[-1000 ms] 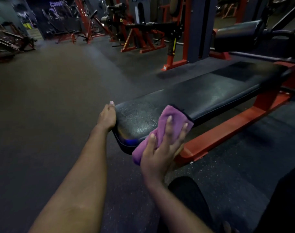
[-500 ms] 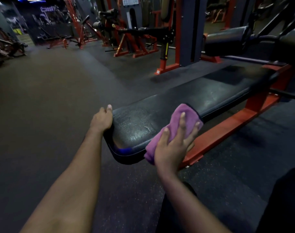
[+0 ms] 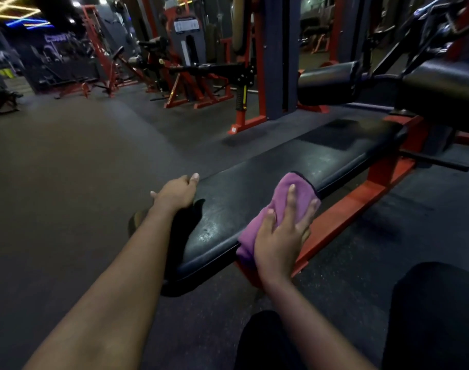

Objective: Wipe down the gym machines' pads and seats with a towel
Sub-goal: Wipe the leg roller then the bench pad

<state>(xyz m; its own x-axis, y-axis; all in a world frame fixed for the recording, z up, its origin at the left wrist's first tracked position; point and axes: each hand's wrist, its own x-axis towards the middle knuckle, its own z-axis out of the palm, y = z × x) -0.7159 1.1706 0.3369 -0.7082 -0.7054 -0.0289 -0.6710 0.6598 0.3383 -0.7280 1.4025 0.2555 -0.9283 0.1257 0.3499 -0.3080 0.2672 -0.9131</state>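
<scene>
Here, the purple towel [image 3: 280, 192] lies folded on the right edge of the black bench pad [image 3: 254, 193], near its close end and lapping partly over the side; your right grip [image 3: 278, 244] presses flat on it, fingers straight and spread, clasping nothing; your left grip [image 3: 174, 194] hooks the pad's opposite edge, thumb on top, fingers curled down the side; a red frame [image 3: 361, 196] carries the pad over dark floor [image 3: 67, 169].

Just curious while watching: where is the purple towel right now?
In the head view, the purple towel lies on the right edge of the black bench pad, near its close end, under the flat right hand.
</scene>
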